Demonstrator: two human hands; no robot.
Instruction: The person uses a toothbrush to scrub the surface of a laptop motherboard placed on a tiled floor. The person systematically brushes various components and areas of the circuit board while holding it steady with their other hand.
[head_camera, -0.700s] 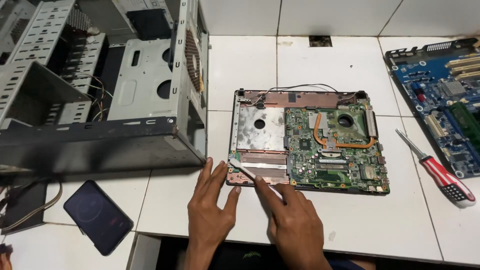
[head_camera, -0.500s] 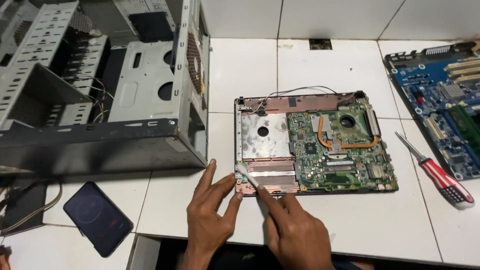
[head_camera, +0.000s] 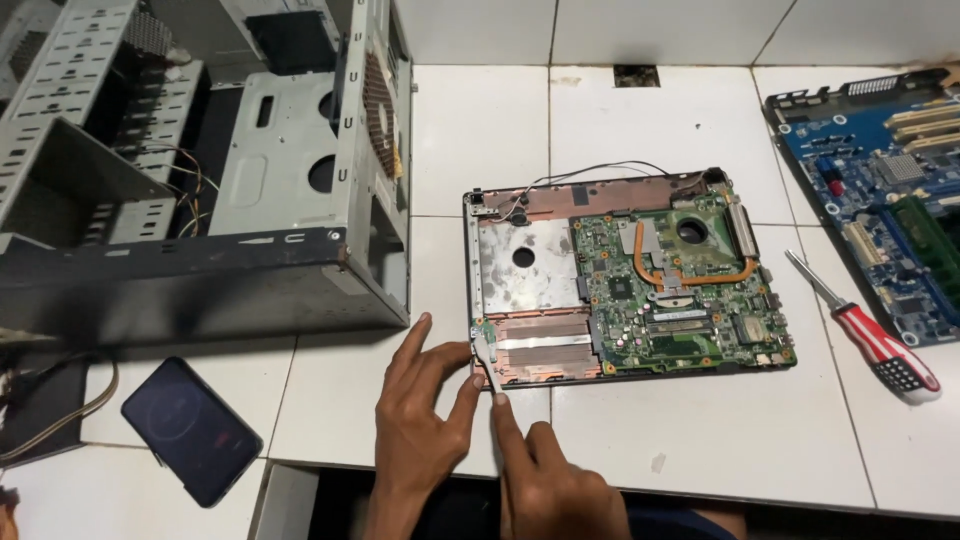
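Observation:
An opened laptop base (head_camera: 520, 265) lies on the white tiled surface, with a green motherboard (head_camera: 680, 300) and a copper heat pipe inside. My left hand (head_camera: 425, 420) rests flat at its near left corner, fingers spread, thumb beside a small pale flat part (head_camera: 487, 355) at that corner. My right hand (head_camera: 550, 480) sits just below, its index finger pointing up and touching the lower end of that part. Neither hand grips anything that I can see.
A grey desktop computer case (head_camera: 200, 180) lies open at the left. A dark phone (head_camera: 190, 430) lies near the front edge. A red-handled screwdriver (head_camera: 870, 335) and a blue motherboard (head_camera: 880, 170) sit at the right. The tiled edge (head_camera: 700, 495) runs close to my hands.
The laptop base sits further right and lower in view as my head shifted. My hands have drawn back slightly toward the near left corner, right index finger still on the small part.

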